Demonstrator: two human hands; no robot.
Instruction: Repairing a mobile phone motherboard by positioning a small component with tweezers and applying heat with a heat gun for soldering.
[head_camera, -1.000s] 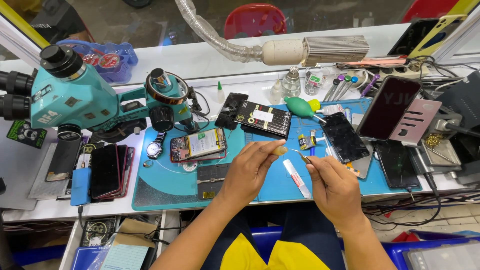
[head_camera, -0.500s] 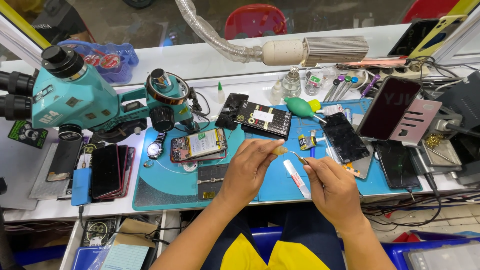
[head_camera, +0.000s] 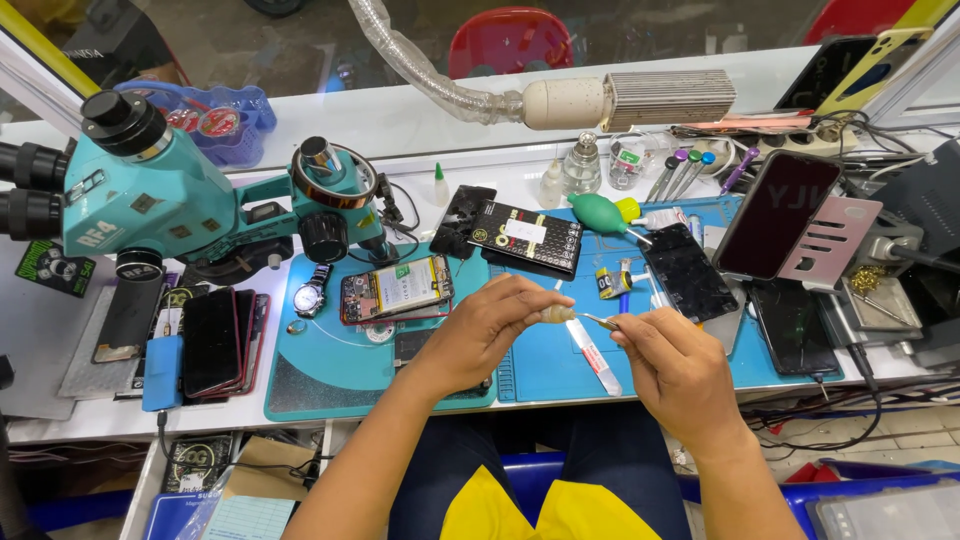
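Observation:
My left hand (head_camera: 490, 335) pinches a small pale wad (head_camera: 558, 314) between thumb and fingers, above the blue work mat (head_camera: 330, 370). My right hand (head_camera: 680, 370) grips thin metal tweezers (head_camera: 600, 321), whose tips touch the wad. Under the tweezers a white tube (head_camera: 594, 355) lies on the mat. An opened phone (head_camera: 395, 288) with its insides showing lies to the left of my left hand.
A teal microscope (head_camera: 170, 200) stands at the left. Several dark phones (head_camera: 215, 340) are stacked beside it. A black phone screen (head_camera: 688, 270), a green air blower (head_camera: 605, 213), a wristwatch (head_camera: 310, 295) and a propped phone (head_camera: 775, 215) lie around the mat. A fume hose (head_camera: 560, 100) hangs over the bench.
Both hands have drawn closer together, and the tweezer tips now meet the wad in my left hand. Nothing else on the bench has moved.

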